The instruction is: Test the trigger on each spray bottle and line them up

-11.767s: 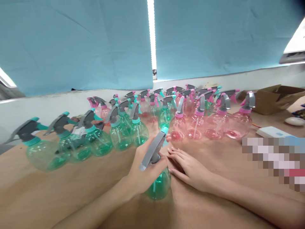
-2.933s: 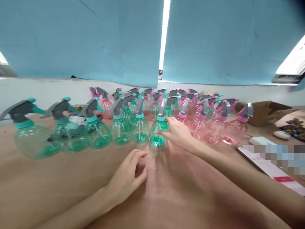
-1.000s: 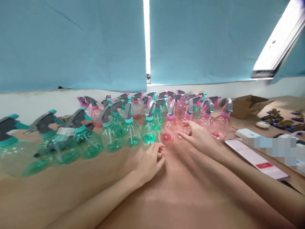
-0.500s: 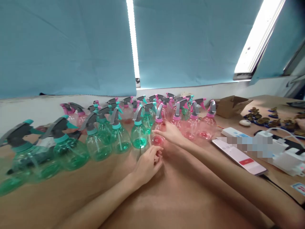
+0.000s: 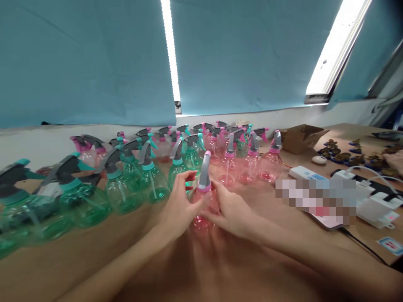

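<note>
A clear pink spray bottle (image 5: pixel 204 212) with a grey trigger head and pink collar stands close in front of me on the table, nearly upright. My right hand (image 5: pixel 234 212) is wrapped round its right side, thumb across the front. On its left side is my left hand (image 5: pixel 181 201), fingers curved and apart, its thumb over the front of the bottle; blur hides how firmly it touches. Left of my hands is a row of green spray bottles (image 5: pixel 153 184) with turquoise collars. More pink spray bottles (image 5: pixel 248 167) stand behind to the right.
A phone (image 5: pixel 329 220) on a cable lies at the right, beside a white power strip (image 5: pixel 307 173) with plugged-in chargers (image 5: pixel 374 209). Farther back are an open cardboard box (image 5: pixel 302 140), a white mouse (image 5: pixel 319 160) and several small gold-coloured figures (image 5: pixel 341 155). Another person's hand (image 5: pixel 393 163) shows at the right edge.
My right hand has drawn the pink spray bottle out of the front row toward me. My left hand has opened from a curled shape and come up to the bottle's left side.
</note>
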Tool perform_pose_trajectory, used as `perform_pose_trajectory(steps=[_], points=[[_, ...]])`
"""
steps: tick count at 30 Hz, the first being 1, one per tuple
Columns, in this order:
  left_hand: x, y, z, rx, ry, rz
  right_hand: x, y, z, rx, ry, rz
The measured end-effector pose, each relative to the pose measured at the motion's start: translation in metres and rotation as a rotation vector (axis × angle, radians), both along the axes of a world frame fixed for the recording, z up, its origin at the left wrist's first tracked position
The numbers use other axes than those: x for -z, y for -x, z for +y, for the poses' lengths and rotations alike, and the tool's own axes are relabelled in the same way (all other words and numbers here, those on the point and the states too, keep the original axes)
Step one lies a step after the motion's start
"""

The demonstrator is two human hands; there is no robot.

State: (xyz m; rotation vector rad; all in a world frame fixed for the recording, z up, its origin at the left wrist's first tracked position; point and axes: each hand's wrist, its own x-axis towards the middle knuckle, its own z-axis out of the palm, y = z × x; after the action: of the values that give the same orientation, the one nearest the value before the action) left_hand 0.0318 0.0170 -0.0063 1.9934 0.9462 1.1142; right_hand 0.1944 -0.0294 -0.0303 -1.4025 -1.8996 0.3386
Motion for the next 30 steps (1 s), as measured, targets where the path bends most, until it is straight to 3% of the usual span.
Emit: perform_pose_trajectory(steps=[3,8,11,16,20,25,30], points=[[-0.015,-0.004,-0.011,0.037,0.034,0.003,0.007,0.015,-0.018,-0.042,0.015,-0.020],[-0.030,0.004,-0.024,0.055,-0.080,0.022,0.014,0.039,-0.032,-0.072,0.009,-0.002],[-0.028,0.014,-0.025,0.042,-0.083,-0.032,0.020,0.046,-0.030,-0.114,-0.031,0.039],[-0.022,0.027,-0.022,0.039,-0.088,-0.057,0.038,0.043,-0.017,-0.367,-0.110,0.141],[-0.021,0.032,-0.020,0.043,-0.054,-0.084,0.048,0.036,-0.008,-0.421,-0.041,0.157],[-0.020,0.032,-0.018,0.011,-0.075,-0.072,0.039,0.028,-0.006,-0.530,0.147,0.211],[-0.023,0.033,-0.016,0.016,-0.111,-0.024,0.027,0.029,-0.007,-0.597,0.156,0.234]])
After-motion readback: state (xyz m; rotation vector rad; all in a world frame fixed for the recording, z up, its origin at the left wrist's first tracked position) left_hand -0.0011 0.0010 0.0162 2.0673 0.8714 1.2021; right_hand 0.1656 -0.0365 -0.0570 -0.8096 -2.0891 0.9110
